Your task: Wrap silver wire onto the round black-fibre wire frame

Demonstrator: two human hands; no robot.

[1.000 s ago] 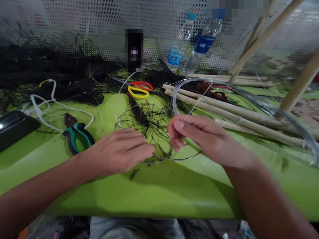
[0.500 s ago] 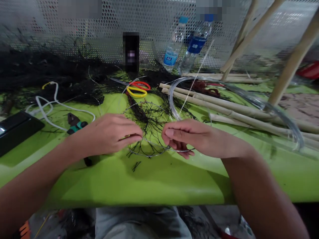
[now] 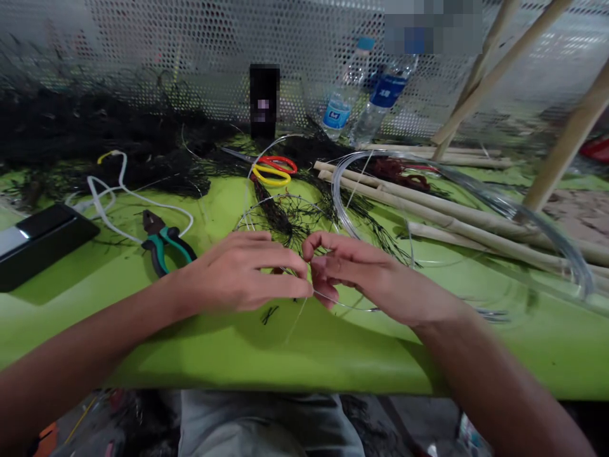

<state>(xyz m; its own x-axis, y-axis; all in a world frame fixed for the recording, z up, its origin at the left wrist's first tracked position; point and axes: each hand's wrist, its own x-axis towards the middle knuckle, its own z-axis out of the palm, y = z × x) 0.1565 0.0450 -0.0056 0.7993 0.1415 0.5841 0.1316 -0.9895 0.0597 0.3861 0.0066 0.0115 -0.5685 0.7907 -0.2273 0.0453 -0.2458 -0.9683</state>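
My left hand (image 3: 257, 273) is closed, its thumb and fingertips pinching a thin wire hoop (image 3: 349, 307) at the near side. Close against it, my right hand (image 3: 356, 266) has its fingers curled in a pinch on a fine white thread. One length of the white thread (image 3: 359, 181) rises behind the right hand, and a loose end hangs below the fingertips. Black netting (image 3: 280, 219) gathered into a bunch lies behind both hands, partly hidden by them, with the hoop's far arc over it. The exact contact between fingertips, thread and wire is hidden.
Green-handled pliers (image 3: 164, 244) lie beside my left forearm, near a black box (image 3: 52, 241) and a white cable (image 3: 107, 222). Scissors (image 3: 273, 170), coiled clear line (image 3: 340, 203) and bamboo poles (image 3: 428, 206) lie beyond. Two water bottles (image 3: 339, 114) (image 3: 387, 92) stand at the back.
My left hand has moved right, closing the gap to my right hand. The long thread has been drawn down, and a loose end now shows below the fingers. The pliers are more exposed.
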